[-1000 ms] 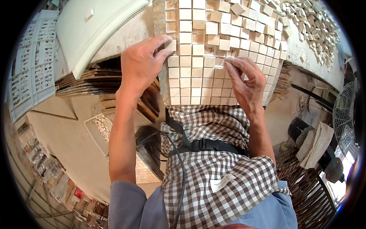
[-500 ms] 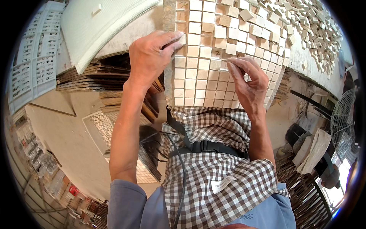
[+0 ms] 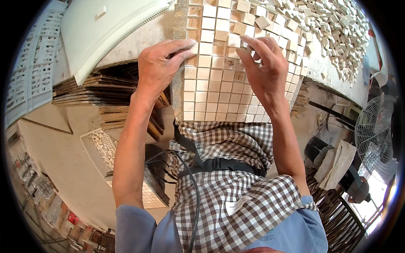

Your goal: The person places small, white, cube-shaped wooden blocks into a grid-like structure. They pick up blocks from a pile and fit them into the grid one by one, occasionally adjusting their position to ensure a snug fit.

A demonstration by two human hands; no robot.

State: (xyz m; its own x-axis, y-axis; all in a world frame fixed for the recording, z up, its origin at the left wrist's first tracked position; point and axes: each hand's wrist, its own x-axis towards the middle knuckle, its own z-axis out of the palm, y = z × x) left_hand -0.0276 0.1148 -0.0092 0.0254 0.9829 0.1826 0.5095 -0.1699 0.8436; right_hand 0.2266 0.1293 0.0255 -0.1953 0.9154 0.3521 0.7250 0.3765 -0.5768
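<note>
A stone-edged board with a grid of small square beige tiles [image 3: 213, 86] lies in front of me. Over its left edge, my left hand [image 3: 159, 63] pinches a small tile [image 3: 195, 47] between thumb and forefinger, beside the left column of grid cells. My right hand [image 3: 268, 65] hovers over the middle of the grid. Its thumb and forefinger are apart, close to a pale tile [image 3: 233, 40]; the other fingers are curled and partly hidden. Several loose tiles [image 3: 249, 18] lie askew on the far part of the grid. A few cells between the tiles show bare.
Loose tiles are heaped [image 3: 333, 33] at far right. White mesh sheets [image 3: 105, 29] and a pale plastic crate [image 3: 36, 63] stand at left, above stacked thin boards [image 3: 90, 88]. A wire-guarded fan [image 3: 373, 130] is at right. A black cable [image 3: 196, 198] hangs down my checked apron.
My right hand has moved away from me and slightly left over the grid, and its thumb and forefinger have spread. My left hand keeps its pinch on the tile. The whole view has shifted slightly.
</note>
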